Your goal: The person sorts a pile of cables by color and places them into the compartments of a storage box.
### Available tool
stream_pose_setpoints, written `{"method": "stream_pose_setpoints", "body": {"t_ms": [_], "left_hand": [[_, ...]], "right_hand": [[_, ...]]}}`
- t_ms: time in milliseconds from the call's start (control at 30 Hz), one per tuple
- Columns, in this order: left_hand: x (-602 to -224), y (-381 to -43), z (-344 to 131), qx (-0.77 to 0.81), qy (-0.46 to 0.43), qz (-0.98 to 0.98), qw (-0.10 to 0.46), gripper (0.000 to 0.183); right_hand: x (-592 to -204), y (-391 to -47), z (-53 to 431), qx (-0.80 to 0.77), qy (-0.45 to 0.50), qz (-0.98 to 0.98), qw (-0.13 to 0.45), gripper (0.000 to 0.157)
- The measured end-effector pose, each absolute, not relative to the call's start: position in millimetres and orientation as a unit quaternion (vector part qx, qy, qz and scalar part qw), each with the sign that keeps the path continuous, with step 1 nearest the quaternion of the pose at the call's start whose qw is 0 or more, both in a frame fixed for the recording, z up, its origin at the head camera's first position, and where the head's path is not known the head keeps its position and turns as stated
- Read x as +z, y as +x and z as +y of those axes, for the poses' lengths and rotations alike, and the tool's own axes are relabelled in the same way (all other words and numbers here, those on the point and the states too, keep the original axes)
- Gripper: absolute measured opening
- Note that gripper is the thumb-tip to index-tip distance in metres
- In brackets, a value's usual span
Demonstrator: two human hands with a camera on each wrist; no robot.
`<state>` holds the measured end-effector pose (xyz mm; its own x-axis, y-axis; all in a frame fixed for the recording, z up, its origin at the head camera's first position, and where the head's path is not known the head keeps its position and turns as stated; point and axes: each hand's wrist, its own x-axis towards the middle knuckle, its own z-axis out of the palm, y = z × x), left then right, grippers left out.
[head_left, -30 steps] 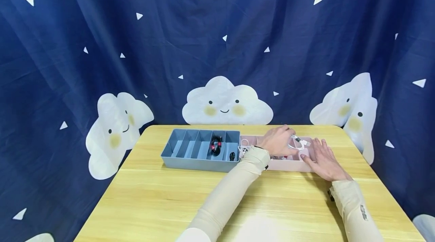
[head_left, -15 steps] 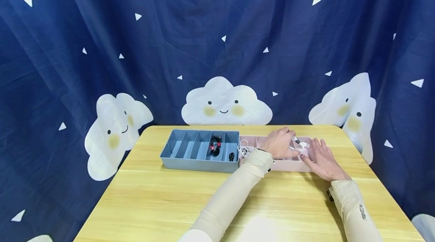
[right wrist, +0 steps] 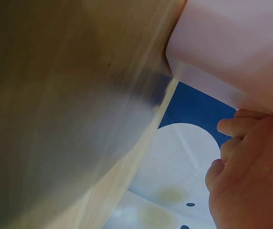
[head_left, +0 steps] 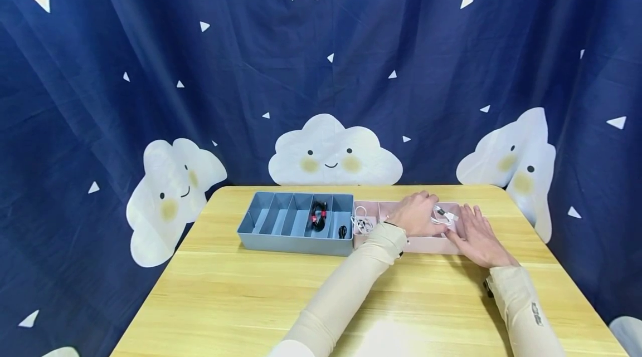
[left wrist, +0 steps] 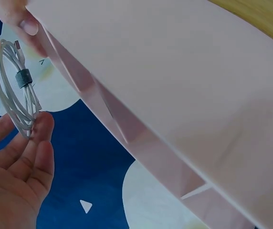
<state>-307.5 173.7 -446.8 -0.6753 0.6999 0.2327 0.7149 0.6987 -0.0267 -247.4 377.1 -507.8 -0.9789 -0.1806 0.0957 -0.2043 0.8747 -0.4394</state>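
My left hand (head_left: 415, 215) is over the pink divided box (head_left: 431, 244), pinching a coiled white charging cable (left wrist: 13, 88) between thumb and fingers. A dark strap (left wrist: 24, 78) bundles the coil, and a plug end shows beside it. In the head view the cable hangs above the box's right-hand compartments. My right hand (head_left: 481, 237) rests on the right end of the pink box, thumb over the near rim and fingers extended along the end wall. In the right wrist view its fingers lie against that wall. The left hand hides the box's middle compartments.
A blue divided box (head_left: 296, 243) stands end to end with the pink one. It holds a black cable with red ties (head_left: 318, 216) and a small black cable (head_left: 343, 231). A white cable (head_left: 362, 224) lies in the pink box's left compartment. A curtain (head_left: 331, 89) hangs behind the table (head_left: 241, 301).
My left hand has shifted slightly right and lowered a little with the white cable. The right hand stays in place on the box's end.
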Motion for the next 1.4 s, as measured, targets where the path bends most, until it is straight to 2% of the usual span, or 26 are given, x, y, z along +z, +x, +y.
{"method": "stream_pose_setpoints", "body": {"t_ms": [600,1400], "left_hand": [[-447,-304,177,-0.042,-0.389,-0.911,0.13,0.057],[-451,-302,184,-0.051,-0.398,-0.907,0.126,0.061]], "right_hand": [[-507,-247,377,0.226,0.101,-0.968,0.028,0.094],[-509,-246,379,0.232,0.101,-0.967,0.028,0.095]]}}
